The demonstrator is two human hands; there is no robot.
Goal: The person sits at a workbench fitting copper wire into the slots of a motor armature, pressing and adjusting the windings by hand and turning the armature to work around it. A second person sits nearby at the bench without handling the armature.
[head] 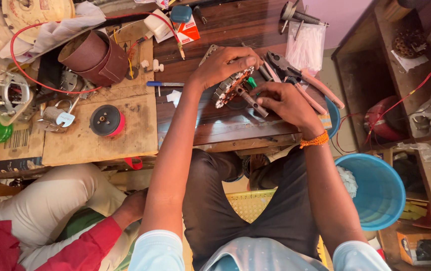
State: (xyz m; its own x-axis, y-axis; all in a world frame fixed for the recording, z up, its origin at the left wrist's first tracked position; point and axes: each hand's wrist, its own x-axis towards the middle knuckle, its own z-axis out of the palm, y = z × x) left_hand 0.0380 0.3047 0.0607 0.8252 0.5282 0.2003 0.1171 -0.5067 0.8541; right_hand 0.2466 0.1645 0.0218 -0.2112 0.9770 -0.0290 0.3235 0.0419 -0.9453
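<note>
Left hand (225,62) grips a wound motor stator (230,88) near the workbench (215,125) front edge; right hand (283,100) grips a metal shaft (250,100), apparently touching it. Blue bucket (376,193) holds white cloth (347,180).

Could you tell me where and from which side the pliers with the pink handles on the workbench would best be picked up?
Probably by the two pink handles, from the right. The pliers lie flat with the dark jaws pointing up-left, close to the right hand and the motor stator under the left hand. The handles splay toward the bench's open right edge.
</note>
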